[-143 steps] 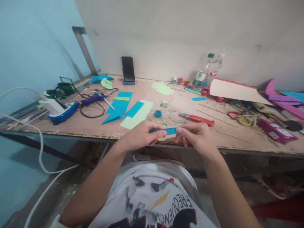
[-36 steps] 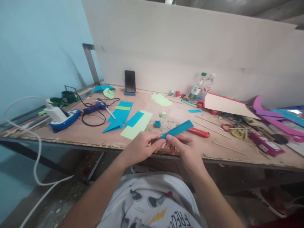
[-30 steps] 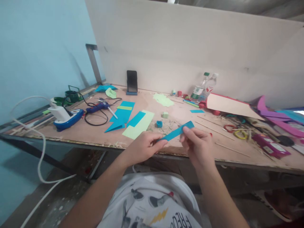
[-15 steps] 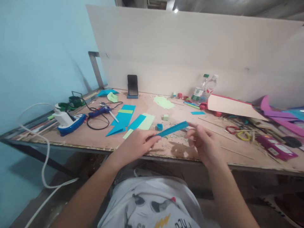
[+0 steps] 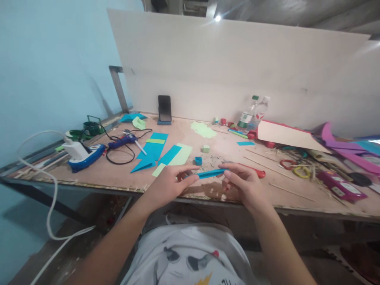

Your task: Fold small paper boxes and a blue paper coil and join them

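Observation:
A narrow folded strip of blue paper is stretched between my two hands, above the near edge of the table. My left hand pinches its left end between thumb and fingers. At the right end, my right hand grips the strip, thumb on the near side. Just beyond the strip sits a small blue paper cube, with a pale green cube farther back. A red-handled tool lies behind my right hand, partly hidden by it.
Blue paper sheets and a blue glue gun lie to the left, near a power strip. A phone stands at the back. Thin sticks, scissors and a purple box are on the right.
My right hand has moved left and closed on the strip's free end. The strip has gone from slanting upward to nearly level, and the red-handled tool now shows.

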Demonstrator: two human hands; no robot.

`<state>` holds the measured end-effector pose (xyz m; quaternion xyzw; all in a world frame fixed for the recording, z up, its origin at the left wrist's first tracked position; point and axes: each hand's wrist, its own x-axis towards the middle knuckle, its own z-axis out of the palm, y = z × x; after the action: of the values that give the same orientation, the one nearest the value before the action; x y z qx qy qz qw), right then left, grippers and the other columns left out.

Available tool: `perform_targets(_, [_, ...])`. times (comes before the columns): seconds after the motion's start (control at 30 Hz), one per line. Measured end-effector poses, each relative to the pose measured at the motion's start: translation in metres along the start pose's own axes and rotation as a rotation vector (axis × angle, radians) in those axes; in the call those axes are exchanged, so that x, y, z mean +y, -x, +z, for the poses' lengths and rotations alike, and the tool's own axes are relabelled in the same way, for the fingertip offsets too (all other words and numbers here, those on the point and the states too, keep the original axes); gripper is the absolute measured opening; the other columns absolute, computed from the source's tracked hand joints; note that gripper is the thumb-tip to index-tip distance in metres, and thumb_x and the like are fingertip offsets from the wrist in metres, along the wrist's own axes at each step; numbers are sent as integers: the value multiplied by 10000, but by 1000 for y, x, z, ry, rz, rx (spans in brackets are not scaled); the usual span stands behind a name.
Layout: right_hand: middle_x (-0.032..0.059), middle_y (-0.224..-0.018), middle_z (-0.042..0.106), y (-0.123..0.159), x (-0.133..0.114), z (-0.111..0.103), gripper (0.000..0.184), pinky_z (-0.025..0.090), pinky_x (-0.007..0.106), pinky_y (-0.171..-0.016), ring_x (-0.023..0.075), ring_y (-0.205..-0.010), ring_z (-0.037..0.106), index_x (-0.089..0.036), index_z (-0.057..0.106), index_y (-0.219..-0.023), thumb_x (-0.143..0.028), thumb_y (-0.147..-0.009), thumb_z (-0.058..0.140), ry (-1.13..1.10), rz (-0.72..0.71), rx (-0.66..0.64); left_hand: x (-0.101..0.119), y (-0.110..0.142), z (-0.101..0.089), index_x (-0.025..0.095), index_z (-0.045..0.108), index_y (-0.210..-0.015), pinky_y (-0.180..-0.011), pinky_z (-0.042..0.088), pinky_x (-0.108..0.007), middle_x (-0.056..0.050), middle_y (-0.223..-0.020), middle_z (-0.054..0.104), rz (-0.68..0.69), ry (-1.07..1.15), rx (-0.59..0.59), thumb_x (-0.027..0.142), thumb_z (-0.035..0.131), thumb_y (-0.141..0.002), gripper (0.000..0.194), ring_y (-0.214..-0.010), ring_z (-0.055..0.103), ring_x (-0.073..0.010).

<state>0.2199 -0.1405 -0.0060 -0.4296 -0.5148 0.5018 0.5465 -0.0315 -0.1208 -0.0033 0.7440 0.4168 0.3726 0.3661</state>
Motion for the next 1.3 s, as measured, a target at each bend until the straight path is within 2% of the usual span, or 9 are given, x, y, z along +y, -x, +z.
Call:
perform_targets(0.27, [5, -622, 724, 3, 4, -2, 294, 504, 257, -538, 131, -520, 628, -228, 857, -980, -413, -759, 918, 49, 20, 0, -7, 1, 0, 152, 765, -1242, -487, 413, -229, -104, -903, 802, -147, 282, -57, 459, 659, -946, 439, -609, 641, -160])
perform_targets(0.4, [7, -596, 720, 4, 2, -1, 316, 485, 257, -528, 131, -509, 612, -205, 844, -1024, -394, -774, 886, 110, 27, 10, -11, 0, 0, 145, 773, -1222, -628, 557, -282, -111, -938, 810, -151, 311, -55, 443, 680, -916, 437, -761, 731, -215])
perform_targets(0.5, [0, -597, 719, 5, 0, -2, 345, 472, 251, -530, 127, -515, 608, -192, 827, -1097, -334, -782, 844, 174, 21, 1, -12, -1, 0, 162, 792, -1192, -792, 625, -345, -125, -1169, 803, -141, 281, -27, 420, 692, -896, 405, -932, 759, -251])
perform_targets(0.6, [0, -644, 733, 5, 0, 0, 355, 497, 258, -543, 139, -545, 647, -190, 824, -1086, -283, -744, 827, 189, 39, -7, -9, -1, 0, 175, 805, -1164, -826, 634, -336, -116, -1302, 769, -117, 203, 6, 354, 684, -879, 358, -1044, 757, -269])
perform_targets(0.77, [7, -725, 759, 6, -2, -1, 359, 517, 263, -550, 147, -580, 670, -211, 822, -1065, -245, -708, 839, 121, 80, -58, -4, 0, 0, 189, 815, -1089, -781, 618, -294, -93, -1223, 801, -80, 83, 37, 316, 658, -878, 292, -969, 770, -245])
perform_targets(0.93, [8, -705, 763, 9, -1, -7, 597, 514, 262, -597, 158, -636, 685, -251, 729, -1363, -272, -781, 860, 132, 151, -224, -6, 1, 1, 209, 819, -1047, -728, 597, -277, -75, -1134, 825, -69, 69, 66, 327, 659, -887, 255, -962, 774, -251])
perform_targets(1.0, [15, -715, 766, 9, 1, -9, 555, 508, 255, -592, 148, -622, 675, -246, 757, -1323, -318, -787, 883, 126, 137, -214, -6, 1, 2, 207, 821, -1032, -726, 595, -274, -78, -1131, 827, -70, 75, 69, 326, 665, -883, 246, -962, 774, -252])
perform_targets(1.13, [10, -639, 730, 5, 5, -8, 328, 502, 254, -552, 135, -541, 643, -217, 848, -1042, -392, -769, 897, 74, 60, -96, -5, 3, 3, 205, 823, -1049, -742, 591, -269, -85, -1187, 815, -26, 69, 32, 317, 678, -875, 252, -982, 767, -246])
perform_targets(1.3, [21, -585, 713, 5, 0, -2, 322, 499, 278, -537, 156, -520, 625, -185, 843, -887, -444, -710, 917, 164, 79, -78, -3, 5, 3, 215, 824, -1070, -752, 584, -270, -71, -1171, 820, -7, 58, 3, 304, 683, -881, 252, -1016, 756, -250])
